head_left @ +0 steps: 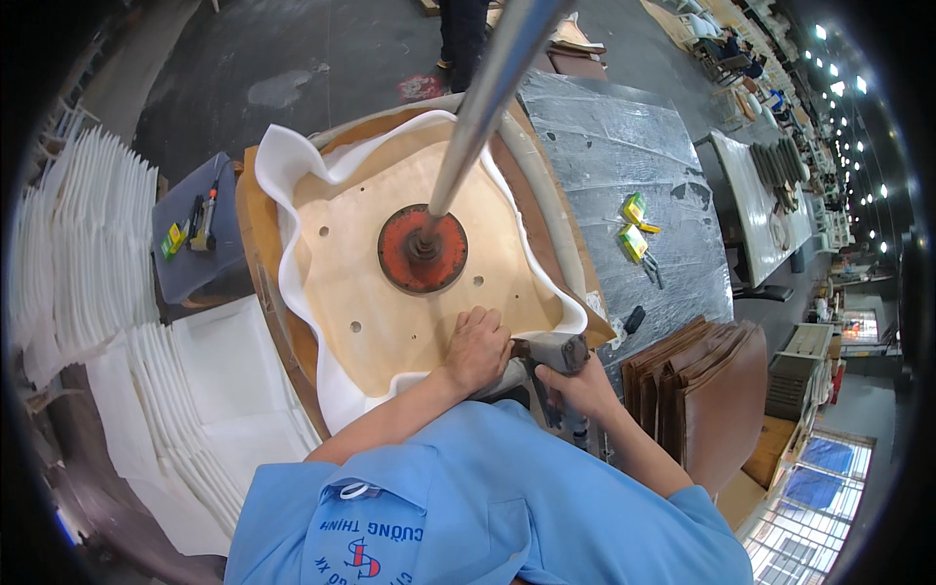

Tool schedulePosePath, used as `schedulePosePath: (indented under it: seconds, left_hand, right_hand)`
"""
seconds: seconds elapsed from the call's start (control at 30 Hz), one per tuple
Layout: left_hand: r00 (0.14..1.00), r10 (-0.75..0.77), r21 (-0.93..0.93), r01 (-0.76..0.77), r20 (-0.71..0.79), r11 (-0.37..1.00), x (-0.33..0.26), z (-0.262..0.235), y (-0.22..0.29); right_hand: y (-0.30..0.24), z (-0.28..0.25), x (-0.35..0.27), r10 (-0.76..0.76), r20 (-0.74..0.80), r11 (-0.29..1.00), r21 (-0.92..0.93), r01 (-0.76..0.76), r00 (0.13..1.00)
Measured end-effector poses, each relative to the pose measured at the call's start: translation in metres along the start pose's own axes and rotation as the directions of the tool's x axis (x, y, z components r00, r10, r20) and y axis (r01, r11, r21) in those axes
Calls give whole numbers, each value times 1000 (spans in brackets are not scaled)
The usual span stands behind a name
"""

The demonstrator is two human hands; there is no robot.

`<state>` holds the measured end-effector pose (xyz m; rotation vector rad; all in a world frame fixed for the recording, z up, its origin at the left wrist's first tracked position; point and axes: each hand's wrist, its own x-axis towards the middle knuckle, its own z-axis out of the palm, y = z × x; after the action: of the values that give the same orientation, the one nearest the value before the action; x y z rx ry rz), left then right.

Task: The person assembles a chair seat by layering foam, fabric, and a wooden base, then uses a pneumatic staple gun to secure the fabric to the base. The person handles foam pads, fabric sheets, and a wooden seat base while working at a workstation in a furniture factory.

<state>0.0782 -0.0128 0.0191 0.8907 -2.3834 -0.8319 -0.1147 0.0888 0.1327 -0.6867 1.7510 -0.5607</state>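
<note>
Two hands at board's [390,292] 5 o'clock edge: our L hand [478,346] flat on foam [336,390], R hand [580,385] gripping stapler [556,356] w/ nose just beside, toward 9.

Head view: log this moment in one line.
left hand pressing white foam on plywood board | right hand gripping staple gun

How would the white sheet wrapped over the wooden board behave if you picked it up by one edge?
The white sheet would probably flop, since its edge ripples in loose waves around the wooden board. It looks light and soft, and the left hand seems to press it flat easily.
</note>
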Motion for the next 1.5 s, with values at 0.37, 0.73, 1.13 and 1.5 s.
schedulePosePath:
  seconds: [0.37,0.73,1.13,1.5]
  left_hand:
    - [993,-4,-88,-6,-119,996,-1,7,-3]
    - [993,-28,-94,17,-118,995,3,10,-1]
    - [907,-400,-395,420,136,817,-1,-65,-14]
    - [940,-186,152,147,287,977,-63,-61,1]
  right_hand:
    - [-18,10,10,18,-26,995,-99,-21,1000]
    - [-35,12,20,-19,-34,971,-237,10,999]
    - [-23,0,13,-13,21,942,-334,19,1000]
    - [-1,20,-11,-290,-37,911,-316,265,956]
